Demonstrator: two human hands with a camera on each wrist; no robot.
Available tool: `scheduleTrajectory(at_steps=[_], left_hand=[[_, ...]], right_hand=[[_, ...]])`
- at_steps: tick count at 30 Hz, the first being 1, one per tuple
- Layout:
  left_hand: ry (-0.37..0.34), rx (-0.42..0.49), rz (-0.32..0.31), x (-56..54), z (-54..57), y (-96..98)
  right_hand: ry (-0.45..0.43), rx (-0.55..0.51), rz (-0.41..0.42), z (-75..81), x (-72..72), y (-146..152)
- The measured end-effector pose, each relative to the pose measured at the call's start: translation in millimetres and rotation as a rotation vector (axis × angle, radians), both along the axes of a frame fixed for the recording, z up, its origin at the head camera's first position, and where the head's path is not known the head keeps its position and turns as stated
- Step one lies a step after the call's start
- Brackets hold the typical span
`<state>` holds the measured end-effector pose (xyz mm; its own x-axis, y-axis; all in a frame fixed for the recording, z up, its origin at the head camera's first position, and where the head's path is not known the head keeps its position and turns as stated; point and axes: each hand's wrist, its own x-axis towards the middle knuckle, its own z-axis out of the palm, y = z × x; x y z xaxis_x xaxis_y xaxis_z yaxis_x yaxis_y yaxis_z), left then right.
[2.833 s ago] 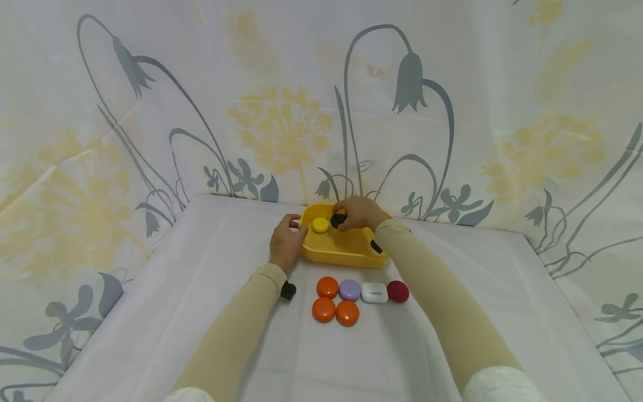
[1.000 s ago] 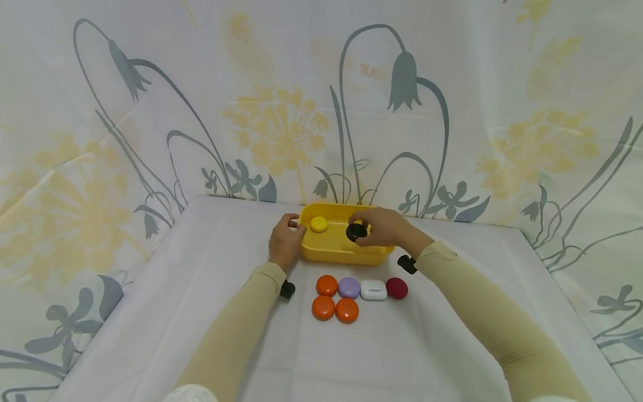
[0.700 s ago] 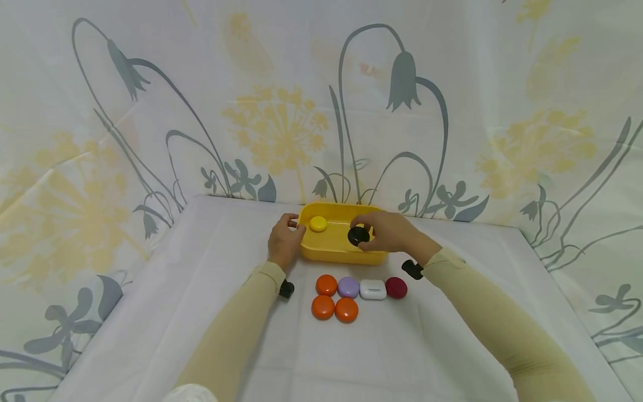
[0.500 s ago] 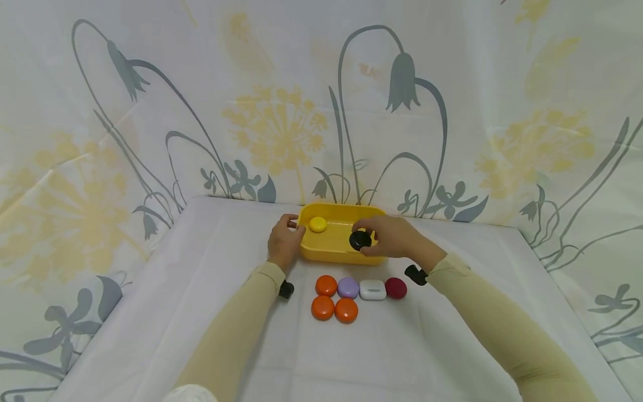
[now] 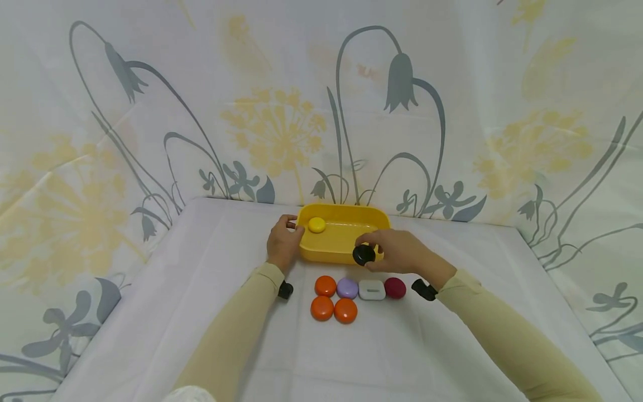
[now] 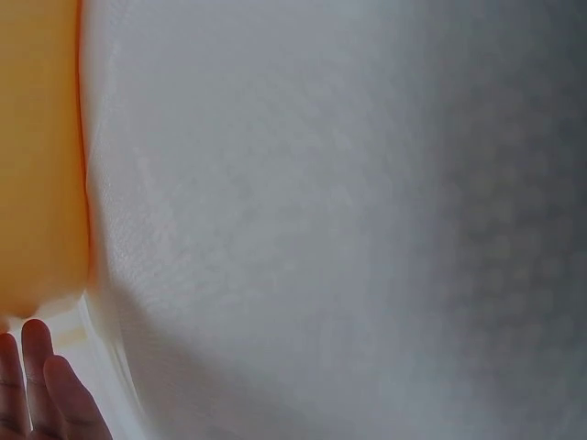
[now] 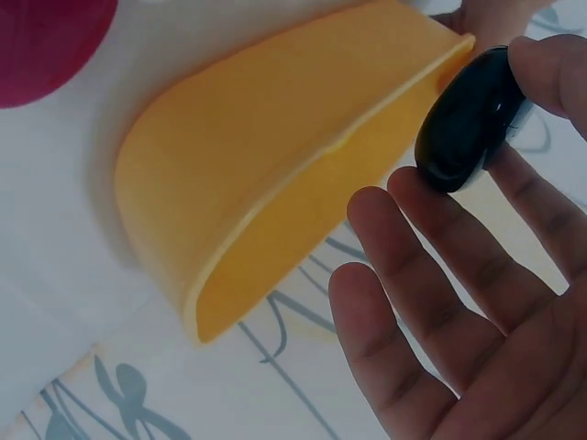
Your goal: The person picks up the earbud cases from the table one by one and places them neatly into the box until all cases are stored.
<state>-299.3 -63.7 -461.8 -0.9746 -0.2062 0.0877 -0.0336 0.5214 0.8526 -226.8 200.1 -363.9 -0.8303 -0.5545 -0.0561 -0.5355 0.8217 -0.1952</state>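
In the head view my right hand (image 5: 402, 254) pinches a glossy black rounded disc (image 5: 364, 254) over the near right side of a yellow plastic tray (image 5: 346, 212). The right wrist view shows the black disc (image 7: 463, 119) between thumb and index finger, the other fingers spread below it. My left hand (image 5: 284, 243) rests at the tray's left end, thumb against its wall. Straight fingers (image 6: 69, 394) show beside the yellow wall (image 6: 41, 156) in the left wrist view. Inside the tray, a yellow disc (image 5: 317, 225) lies at the far left.
Before the tray lie an orange disc (image 5: 325, 286), a lilac disc (image 5: 348, 288), a white rounded block (image 5: 372, 290) and a dark red disc (image 5: 395, 287) in a row. Two more orange discs (image 5: 322, 307) sit nearer me. A flower-print cloth (image 5: 281, 67) hangs behind the white-covered table (image 5: 221, 245).
My right hand has carried the black disc from beside the yellow disc, rightward and toward me, to the tray's near wall. My left hand has stayed at the tray's left end.
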Motion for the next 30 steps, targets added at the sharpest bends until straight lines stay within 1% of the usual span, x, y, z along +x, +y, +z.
scheduleTrajectory(at_steps=[4, 8, 13, 17, 21, 24, 30], left_hand=[[-0.003, 0.006, 0.000, 0.4, 0.3, 0.2], [0.002, 0.006, 0.000, 0.3, -0.1, 0.4], [0.004, 0.004, 0.005, -0.1, -0.2, 0.4], [-0.003, 0.002, 0.006, -0.5, -0.2, 0.7], [-0.007, 0.002, 0.005, -0.1, -0.3, 0.9], [0.009, 0.003, 0.000, 0.4, -0.7, 0.7], [0.050, -0.006, -0.011, -0.2, -2.8, -0.4]], right_hand=[[-0.033, 0.012, -0.018, -1.9, 6.3, 0], [-0.068, -0.003, -0.038, -3.9, 12.5, 0], [-0.058, -0.017, -0.005, -8.8, 20.5, 2], [-0.075, 0.005, 0.004, -16.0, 25.8, 2], [-0.079, 0.037, 0.035, -24.7, 29.7, 3], [-0.081, 0.055, 0.053, -29.3, 33.4, 3], [-0.123, 0.079, 0.051, -34.5, 39.9, -2]])
